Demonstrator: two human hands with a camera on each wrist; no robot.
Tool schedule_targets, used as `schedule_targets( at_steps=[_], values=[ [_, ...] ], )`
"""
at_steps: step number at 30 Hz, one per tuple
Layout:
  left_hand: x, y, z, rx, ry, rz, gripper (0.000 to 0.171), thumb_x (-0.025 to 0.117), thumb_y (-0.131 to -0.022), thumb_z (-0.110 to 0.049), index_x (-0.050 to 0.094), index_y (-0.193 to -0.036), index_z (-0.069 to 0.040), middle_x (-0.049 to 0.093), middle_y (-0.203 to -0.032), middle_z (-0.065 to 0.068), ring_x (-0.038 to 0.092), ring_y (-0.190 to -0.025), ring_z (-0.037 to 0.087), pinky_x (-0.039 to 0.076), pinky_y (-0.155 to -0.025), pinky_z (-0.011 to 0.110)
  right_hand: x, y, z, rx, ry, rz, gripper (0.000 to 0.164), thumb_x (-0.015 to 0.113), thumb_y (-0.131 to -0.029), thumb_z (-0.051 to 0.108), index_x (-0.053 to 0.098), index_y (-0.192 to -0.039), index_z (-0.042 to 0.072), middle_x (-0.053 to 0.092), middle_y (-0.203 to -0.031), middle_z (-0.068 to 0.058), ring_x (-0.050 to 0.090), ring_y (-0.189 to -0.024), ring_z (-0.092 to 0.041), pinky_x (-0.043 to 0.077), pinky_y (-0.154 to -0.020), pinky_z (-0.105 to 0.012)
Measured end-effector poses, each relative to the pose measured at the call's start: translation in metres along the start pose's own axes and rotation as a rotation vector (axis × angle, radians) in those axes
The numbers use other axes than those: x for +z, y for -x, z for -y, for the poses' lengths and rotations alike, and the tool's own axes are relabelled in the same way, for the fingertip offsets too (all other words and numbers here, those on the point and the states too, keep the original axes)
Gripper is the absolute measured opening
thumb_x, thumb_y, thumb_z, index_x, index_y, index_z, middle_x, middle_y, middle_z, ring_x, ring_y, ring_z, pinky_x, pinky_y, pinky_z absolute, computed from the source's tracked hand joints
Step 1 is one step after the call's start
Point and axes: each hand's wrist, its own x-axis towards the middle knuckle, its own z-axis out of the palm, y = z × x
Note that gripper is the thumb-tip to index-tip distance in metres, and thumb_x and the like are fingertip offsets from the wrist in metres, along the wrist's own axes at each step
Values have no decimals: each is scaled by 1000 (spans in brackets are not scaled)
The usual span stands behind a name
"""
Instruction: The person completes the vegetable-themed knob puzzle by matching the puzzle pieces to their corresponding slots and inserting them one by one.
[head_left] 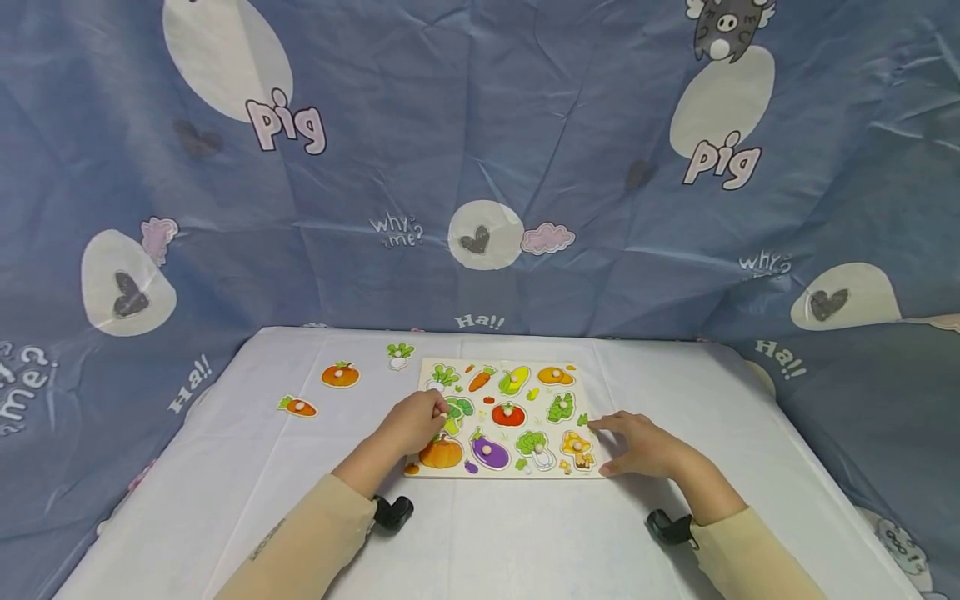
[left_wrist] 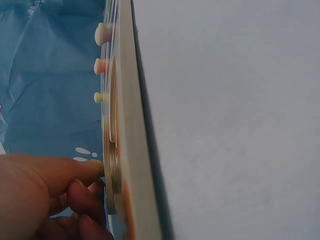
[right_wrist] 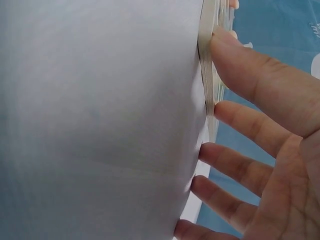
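Observation:
My left hand [head_left: 415, 422] reaches over the left side of a wooden vegetable puzzle board [head_left: 468, 471]. Thumb and fingers pinch a flat broccoli puzzle piece [head_left: 453, 422], partly hidden by the hand. In the left wrist view, the pinched piece [left_wrist: 108, 187] stands edge-on close over the board's surface. On the opposite side, my right hand [head_left: 647, 447] spreads its fingers, with thumb and index finger [right_wrist: 240, 117] touching the board's right edge. Its other fingertips rest on the tablecloth. Knobbed pieces on the board include a tomato [head_left: 508, 415], an eggplant [head_left: 490, 452] and a mushroom [head_left: 577, 446].
Left of the board lie a loose carrot piece [head_left: 302, 407] and a pumpkin piece [head_left: 341, 377]. A radish piece [head_left: 400, 360] lies near the board's far left corner. Behind the white-covered table [head_left: 517, 542] hangs a blue printed cloth [head_left: 420, 150].

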Motion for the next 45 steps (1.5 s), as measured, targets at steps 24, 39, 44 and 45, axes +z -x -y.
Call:
schedule_targets(
  at_steps=[24, 39, 44, 45],
  values=[
    [-4, -23, 3, 92, 63, 81, 4, 62, -99, -14, 65, -102, -13, 57, -94, 0, 53, -86, 18, 47, -82, 35, -2, 3, 5, -5, -4, 2, 72, 90, -72, 29, 62, -136, 14, 50, -143, -19, 41, -133, -45, 36, -104, -64],
    [-4, -26, 1, 117, 69, 104, 6, 60, -100, -12, 65, -103, -11, 59, -93, 0, 54, -87, 17, 47, -84, 35, -1, 3, 4, -10, -9, 6, 73, 90, -72, 29, 61, -137, 13, 49, -144, -20, 41, -133, -45, 36, -104, -65],
    [-3, -27, 1, 107, 77, 103, 6, 60, -100, -12, 65, -104, -12, 59, -94, 0, 54, -88, 17, 47, -86, 35, -2, 3, 5, -13, 2, 3, 73, 90, -72, 29, 61, -137, 13, 50, -143, -20, 41, -133, -45, 36, -104, -64],
    [-3, -27, 1, 107, 78, 102, 6, 60, -100, -12, 65, -103, -12, 59, -94, 0, 54, -89, 17, 47, -86, 36, -2, 3, 5, -12, 2, 3, 73, 90, -72, 29, 62, -137, 13, 50, -143, -20, 41, -133, -45, 36, -103, -64]
  ],
)
